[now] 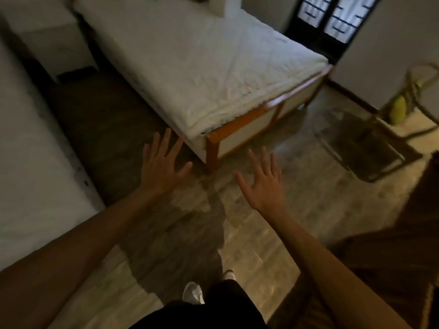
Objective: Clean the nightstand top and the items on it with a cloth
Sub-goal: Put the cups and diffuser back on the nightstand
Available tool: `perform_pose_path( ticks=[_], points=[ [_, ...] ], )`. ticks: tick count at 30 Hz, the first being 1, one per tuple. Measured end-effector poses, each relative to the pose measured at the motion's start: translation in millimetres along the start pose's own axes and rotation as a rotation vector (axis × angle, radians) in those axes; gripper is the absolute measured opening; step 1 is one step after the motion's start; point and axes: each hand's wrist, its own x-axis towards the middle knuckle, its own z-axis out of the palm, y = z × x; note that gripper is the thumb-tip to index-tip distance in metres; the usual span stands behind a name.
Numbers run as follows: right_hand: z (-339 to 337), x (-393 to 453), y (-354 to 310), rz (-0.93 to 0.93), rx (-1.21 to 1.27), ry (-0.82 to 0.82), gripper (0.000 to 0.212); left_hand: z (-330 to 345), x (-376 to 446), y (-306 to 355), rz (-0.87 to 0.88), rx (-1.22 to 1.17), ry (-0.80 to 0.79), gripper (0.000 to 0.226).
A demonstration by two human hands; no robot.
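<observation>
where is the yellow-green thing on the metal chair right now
In the head view it sits at far right, on the gold-framed metal chair, a blurred yellow-green object beyond the bed's foot.

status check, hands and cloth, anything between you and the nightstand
Left hand and right hand open, fingers spread, holding nothing. No cloth in view. White cabinet, maybe the nightstand, beside bed; floor between looks clear.

Bed frame of orange wood, wrinkled white cloth sheet; floor of glossy wood planks
</observation>
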Motion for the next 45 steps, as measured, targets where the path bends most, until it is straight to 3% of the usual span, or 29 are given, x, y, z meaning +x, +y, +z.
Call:
perform_pose_path(
  ticks=[11,20,26,35,45],
  points=[
    [76,200,-107,-0.392,-0.051,-0.105,0.079,-2,91,-130,-0.280,0.060,0.099,0.080],
    [121,366,-183,-0.610,-0.012,-0.260,0.080,-19,187,-198,-0.524,0.067,0.186,0.080],
    [158,451,-271,-0.744,-0.008,-0.307,0.080,-42,230,-270,-0.704,0.109,0.221,0.079],
    [245,588,-438,-0.817,0.013,-0.343,0.081,-69,338,-438,-0.790,0.142,0.268,0.079],
    [300,731,-614,-0.717,0.127,-0.433,0.081,-148,492,-601,-0.738,0.203,0.280,0.080]
  ],
)
